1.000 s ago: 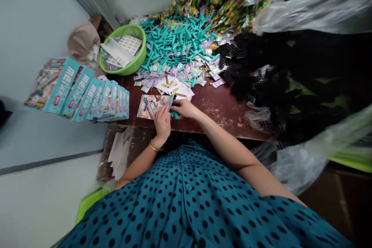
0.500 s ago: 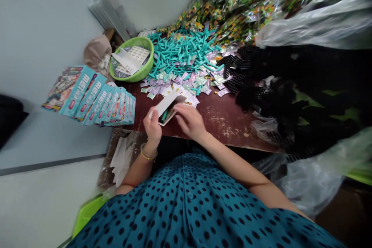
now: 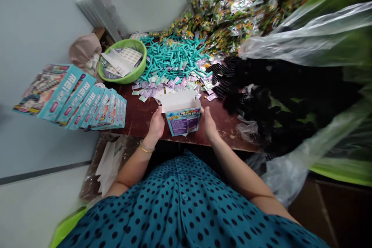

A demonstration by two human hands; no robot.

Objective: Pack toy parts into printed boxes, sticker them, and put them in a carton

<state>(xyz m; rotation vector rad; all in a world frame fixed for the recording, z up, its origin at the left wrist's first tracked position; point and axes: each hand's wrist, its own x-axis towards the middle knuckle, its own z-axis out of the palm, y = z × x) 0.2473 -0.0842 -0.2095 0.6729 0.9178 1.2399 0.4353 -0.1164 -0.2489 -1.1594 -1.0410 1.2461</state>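
A small printed cardboard box (image 3: 183,122) stands upright at the table's front edge, its purple and blue face toward me. Its white top flap is raised, and the contents are hidden. My left hand (image 3: 157,124) holds the box's left side, thumb near the top corner. On the opposite side my right hand (image 3: 209,124) presses against the box, its fingers partly hidden behind it. Just beyond the box lie small lilac and green sachets (image 3: 151,90) and a heap of teal plastic sticks (image 3: 171,56).
Teal printed boxes (image 3: 69,97) lean in a row at the left. Behind them is a green basin (image 3: 128,79) with sheets and packets. Black mesh pieces (image 3: 229,73) and clear plastic (image 3: 279,46) lie right. Bags of orange and green pieces (image 3: 217,11) are piled at the back.
The box has turned from tilted to upright, its printed face now toward me. My right hand has moved from its opening to its right side. The view has shifted slightly.
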